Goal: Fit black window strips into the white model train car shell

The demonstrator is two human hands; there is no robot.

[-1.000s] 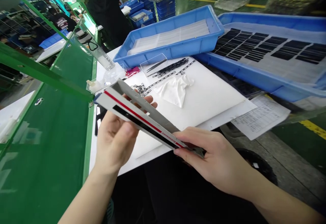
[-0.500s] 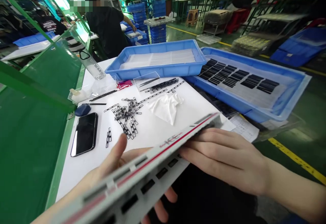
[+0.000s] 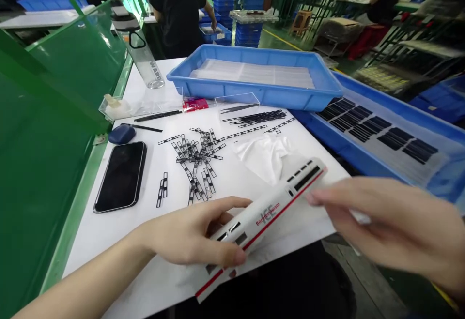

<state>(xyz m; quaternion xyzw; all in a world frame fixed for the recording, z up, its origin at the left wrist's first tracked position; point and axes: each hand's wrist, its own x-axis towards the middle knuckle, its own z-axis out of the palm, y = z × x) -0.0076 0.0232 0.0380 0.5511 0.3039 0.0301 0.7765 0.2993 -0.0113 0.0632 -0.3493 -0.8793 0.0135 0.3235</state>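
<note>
My left hand (image 3: 198, 236) is closed round the near half of a model train car body (image 3: 267, 215), thumb on its side. The body is white with a red stripe, dark window openings and "ICE Bordrestaurant" lettering, and is tilted up to the right above the white table (image 3: 152, 270). Smeared by motion, my right hand (image 3: 392, 222) is beside its far end, a fingertip close to the red stripe; whether it touches I cannot tell. A white cloth (image 3: 263, 157) lies just behind the body. Left of the cloth is a loose pile of black-framed window strips (image 3: 196, 157).
A phone (image 3: 121, 176) and a dark blue object (image 3: 121, 134) lie at left beside a green partition (image 3: 87, 57). Behind are tweezers (image 3: 240, 108), a clear bottle (image 3: 143, 62) and a blue tray (image 3: 254, 89). Another blue tray (image 3: 378, 164) holds dark strips. A person (image 3: 178, 14) stands beyond.
The car body has turned, its lettered side now facing me more. My left hand has shifted from underneath to gripping over it; my right hand has come off its far end to the right.
</note>
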